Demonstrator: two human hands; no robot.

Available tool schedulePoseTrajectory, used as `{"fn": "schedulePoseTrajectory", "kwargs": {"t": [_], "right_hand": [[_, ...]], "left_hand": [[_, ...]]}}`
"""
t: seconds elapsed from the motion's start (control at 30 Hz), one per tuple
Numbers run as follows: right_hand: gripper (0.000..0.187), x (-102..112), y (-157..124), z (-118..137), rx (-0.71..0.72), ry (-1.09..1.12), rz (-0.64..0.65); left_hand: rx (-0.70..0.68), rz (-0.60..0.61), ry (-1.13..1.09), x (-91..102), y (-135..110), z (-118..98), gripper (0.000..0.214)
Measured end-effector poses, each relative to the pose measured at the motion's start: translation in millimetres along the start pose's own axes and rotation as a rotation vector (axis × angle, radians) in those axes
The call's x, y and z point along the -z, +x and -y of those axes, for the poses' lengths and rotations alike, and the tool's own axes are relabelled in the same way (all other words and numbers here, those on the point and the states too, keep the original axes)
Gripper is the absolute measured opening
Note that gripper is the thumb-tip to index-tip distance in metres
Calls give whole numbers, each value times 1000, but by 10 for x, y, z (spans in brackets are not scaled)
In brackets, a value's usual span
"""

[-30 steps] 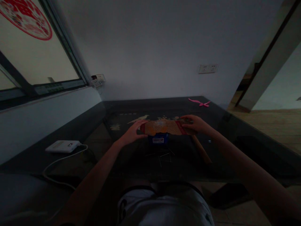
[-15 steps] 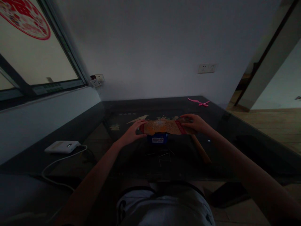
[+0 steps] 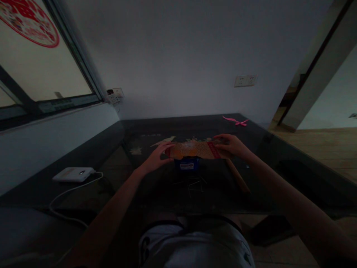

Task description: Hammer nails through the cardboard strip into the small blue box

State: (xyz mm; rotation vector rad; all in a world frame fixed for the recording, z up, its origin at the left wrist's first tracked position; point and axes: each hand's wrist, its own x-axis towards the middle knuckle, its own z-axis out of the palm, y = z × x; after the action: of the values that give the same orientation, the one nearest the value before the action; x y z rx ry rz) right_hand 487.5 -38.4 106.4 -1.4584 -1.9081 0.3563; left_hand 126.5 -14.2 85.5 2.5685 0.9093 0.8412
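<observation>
A long packet of small tan grains (image 3: 192, 150), with red bands near its ends, lies level above the dark table. My left hand (image 3: 160, 157) grips its left end, thumb below and fingers on top. At the opposite end, my right hand (image 3: 230, 145) has its fingers and thumb closed on the clear wrapping. Directly under the packet is a blue container (image 3: 189, 165) with a pale label; its top is hidden. Whether the packet rests on it, I cannot tell. Several thin sticks (image 3: 196, 184) lie on the table in front of the container.
Right of the container lies a wooden handle-like stick (image 3: 238, 176), its far end hidden by the packet. A pink ribbon (image 3: 237, 121) is at the table's back right. To the left lies a white power bank (image 3: 74, 174) with a cable (image 3: 60, 213) over the edge.
</observation>
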Motion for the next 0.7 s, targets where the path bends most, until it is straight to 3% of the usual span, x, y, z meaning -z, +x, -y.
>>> {"fn": "schedulePoseTrajectory", "kwargs": {"t": [0.57,0.7], "right_hand": [[29,-155,17,-110,-30,43,10],[32,-101,-32,-148,-67,22,-44]], "left_hand": [[50,74,6,-42,-62,49,61],[68,25,51,46,-115,26,66]]}}
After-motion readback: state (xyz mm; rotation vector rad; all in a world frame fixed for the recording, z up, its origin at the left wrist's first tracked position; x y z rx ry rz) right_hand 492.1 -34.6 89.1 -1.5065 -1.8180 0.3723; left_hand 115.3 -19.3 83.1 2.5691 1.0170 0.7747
